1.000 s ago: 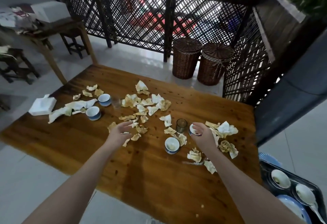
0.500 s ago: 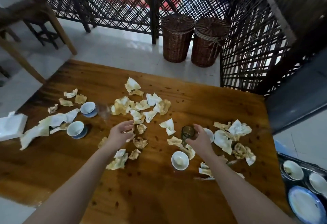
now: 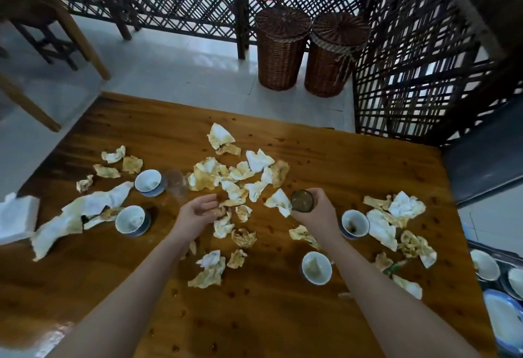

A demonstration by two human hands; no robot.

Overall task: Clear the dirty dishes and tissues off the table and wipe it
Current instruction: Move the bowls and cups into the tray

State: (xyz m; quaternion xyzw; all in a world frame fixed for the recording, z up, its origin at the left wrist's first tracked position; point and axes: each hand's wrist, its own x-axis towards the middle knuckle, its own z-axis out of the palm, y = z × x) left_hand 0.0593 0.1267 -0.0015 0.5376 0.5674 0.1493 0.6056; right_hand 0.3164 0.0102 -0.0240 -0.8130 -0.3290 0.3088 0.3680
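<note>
Tissue box (image 3: 15, 217) half off left edge; clear glass (image 3: 176, 185) a blur.

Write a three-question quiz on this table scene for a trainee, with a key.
1. Multiple choice: what does the right hand grip?
A. a dark glass
B. a tissue box
C. a spoon
2. True or false: the two wicker baskets stand on the table.
3. Fill in: ___ small blue-and-white cups stand on the table.

Key
1. A.
2. False: they stand on the floor beyond the table's far edge.
3. Four.
</note>
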